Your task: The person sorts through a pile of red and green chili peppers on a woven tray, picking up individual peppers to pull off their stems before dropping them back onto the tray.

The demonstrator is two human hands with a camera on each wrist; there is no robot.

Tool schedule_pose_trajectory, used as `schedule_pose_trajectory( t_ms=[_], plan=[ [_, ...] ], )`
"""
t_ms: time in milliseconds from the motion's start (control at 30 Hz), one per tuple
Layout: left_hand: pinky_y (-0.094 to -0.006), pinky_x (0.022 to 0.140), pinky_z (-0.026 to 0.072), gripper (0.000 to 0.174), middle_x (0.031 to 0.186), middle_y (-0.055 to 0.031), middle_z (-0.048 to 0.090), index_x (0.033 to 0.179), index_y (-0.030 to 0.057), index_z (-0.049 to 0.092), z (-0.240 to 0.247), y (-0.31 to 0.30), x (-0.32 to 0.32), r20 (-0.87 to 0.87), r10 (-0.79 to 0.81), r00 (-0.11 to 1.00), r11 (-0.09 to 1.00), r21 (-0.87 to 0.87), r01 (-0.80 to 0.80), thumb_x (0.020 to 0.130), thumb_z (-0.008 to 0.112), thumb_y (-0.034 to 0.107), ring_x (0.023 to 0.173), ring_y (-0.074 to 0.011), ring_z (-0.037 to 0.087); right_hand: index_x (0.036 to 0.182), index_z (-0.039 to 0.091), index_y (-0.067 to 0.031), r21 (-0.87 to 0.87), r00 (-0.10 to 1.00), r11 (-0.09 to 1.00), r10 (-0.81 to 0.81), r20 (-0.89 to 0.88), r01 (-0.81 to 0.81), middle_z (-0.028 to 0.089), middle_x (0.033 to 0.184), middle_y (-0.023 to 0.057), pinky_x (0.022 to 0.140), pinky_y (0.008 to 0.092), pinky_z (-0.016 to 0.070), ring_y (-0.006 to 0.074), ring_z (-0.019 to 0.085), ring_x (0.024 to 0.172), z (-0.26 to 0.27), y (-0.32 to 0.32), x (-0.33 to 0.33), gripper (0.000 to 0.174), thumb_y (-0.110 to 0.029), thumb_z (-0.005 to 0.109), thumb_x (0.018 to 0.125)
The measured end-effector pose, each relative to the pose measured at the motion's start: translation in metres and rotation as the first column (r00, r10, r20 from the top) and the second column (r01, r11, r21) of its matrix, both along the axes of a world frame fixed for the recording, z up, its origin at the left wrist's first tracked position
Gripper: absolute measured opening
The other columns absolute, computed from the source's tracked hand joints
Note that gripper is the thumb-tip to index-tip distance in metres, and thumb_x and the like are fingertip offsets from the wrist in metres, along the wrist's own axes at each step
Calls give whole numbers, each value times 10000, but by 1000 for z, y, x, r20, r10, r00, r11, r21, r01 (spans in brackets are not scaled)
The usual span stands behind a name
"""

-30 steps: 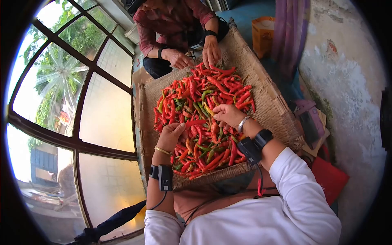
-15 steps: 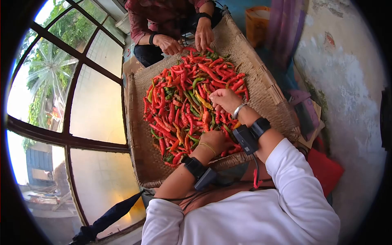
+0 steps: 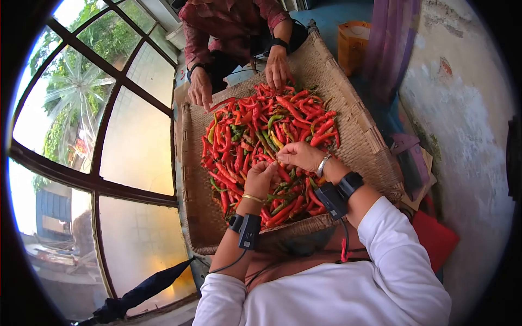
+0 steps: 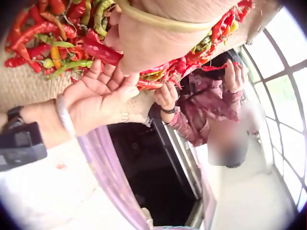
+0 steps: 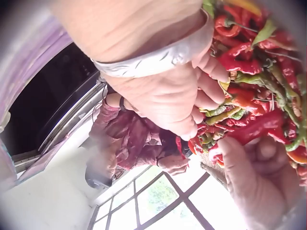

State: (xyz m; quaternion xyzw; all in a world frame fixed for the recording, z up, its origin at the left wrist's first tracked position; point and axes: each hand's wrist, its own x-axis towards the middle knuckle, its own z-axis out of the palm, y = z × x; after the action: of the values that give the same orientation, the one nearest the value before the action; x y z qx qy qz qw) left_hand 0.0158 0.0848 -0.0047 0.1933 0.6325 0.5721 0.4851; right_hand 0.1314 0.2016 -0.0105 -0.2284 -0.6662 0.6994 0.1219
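Red chili peppers (image 3: 239, 157), with some green and yellow ones among them, lie heaped on a woven tray (image 3: 348, 108). My left hand (image 3: 258, 179) grips one red chili pepper (image 5: 259, 128), its thumb along the side in the right wrist view. Close to it over the heap is my right hand (image 3: 302, 156), thumb and index fingertips together and the other fingers loosely curled. I cannot tell whether those fingertips pinch a stem. A silver bangle (image 5: 158, 60) circles the right wrist, a thin yellow one (image 4: 168, 21) the left.
Across the tray a person in a dark red patterned shirt (image 3: 234, 27) bends over the heap, one hand (image 3: 201, 89) holding a red chili pepper. A paned window (image 3: 136, 146) stands on the left, a folded umbrella (image 3: 147, 285) below it. An orange bucket (image 3: 353, 46) is at back right.
My left hand went down into the near part of the heap, then rose beside the right hand with a red chili pepper. The other person's one hand moved toward the window side with a pepper.
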Motion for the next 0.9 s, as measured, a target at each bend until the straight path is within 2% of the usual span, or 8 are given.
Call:
schedule_pose_trajectory(
  t_ms=[133,267,433,533,600,667,733,900],
  plan=[
    [-184,375,396,150,601,6,541,727,93,487,-5,-3,-11,-52,-78,996,991,-110,72,799,565,200,460,-89,537,906,579,-12,29,910,954,275,311,-298,596,737,49,552,256,451,106,566,660,7,-7,0,294,-252,600,737],
    [-183,374,392,151,612,14,537,735,96,491,2,7,-28,-88,-67,994,978,-205,48,796,568,211,468,-89,538,878,594,-32,265,815,862,247,525,-432,596,674,46,533,263,459,135,575,569,2,0,1,245,-231,584,736],
    [-195,423,419,168,672,-27,553,801,54,512,31,38,-77,180,114,977,951,264,-160,802,551,217,558,-104,571,859,609,-49,488,861,790,95,500,-371,609,711,81,605,308,456,187,583,655,-2,-1,6,269,-275,591,714],
    [-221,506,459,173,695,-28,588,905,40,556,30,33,-88,-243,256,936,949,248,-196,807,541,182,604,-97,575,866,610,-58,541,881,763,77,467,-354,612,764,95,664,325,451,213,581,723,-2,3,1,282,-294,583,714],
    [-273,547,464,186,708,-70,613,887,37,595,3,15,-85,-848,-169,502,978,-79,195,771,569,180,619,-160,591,858,609,-55,545,888,772,54,457,-327,611,790,104,689,328,448,224,579,752,-3,1,3,275,-287,580,713],
    [-329,586,462,183,706,-107,612,777,48,620,-10,1,-72,-907,-312,285,947,-272,169,727,585,221,643,-238,593,859,608,-54,536,888,773,74,453,-339,611,800,110,692,330,448,232,579,763,-4,-1,3,274,-282,579,710],
    [-377,626,452,301,737,-117,606,729,82,633,-13,-2,-60,-765,-592,254,799,-599,58,706,573,376,701,-277,577,867,621,-83,493,849,775,103,519,-395,615,854,96,744,347,442,242,574,809,8,-3,0,253,-289,563,730],
    [-378,622,451,373,704,-105,595,694,86,618,-10,-2,-29,-741,-667,84,745,-666,37,679,573,456,726,-268,575,839,620,-79,533,869,754,100,484,-383,613,847,108,732,350,439,246,574,808,-4,-6,1,245,-282,572,709]
  ],
)
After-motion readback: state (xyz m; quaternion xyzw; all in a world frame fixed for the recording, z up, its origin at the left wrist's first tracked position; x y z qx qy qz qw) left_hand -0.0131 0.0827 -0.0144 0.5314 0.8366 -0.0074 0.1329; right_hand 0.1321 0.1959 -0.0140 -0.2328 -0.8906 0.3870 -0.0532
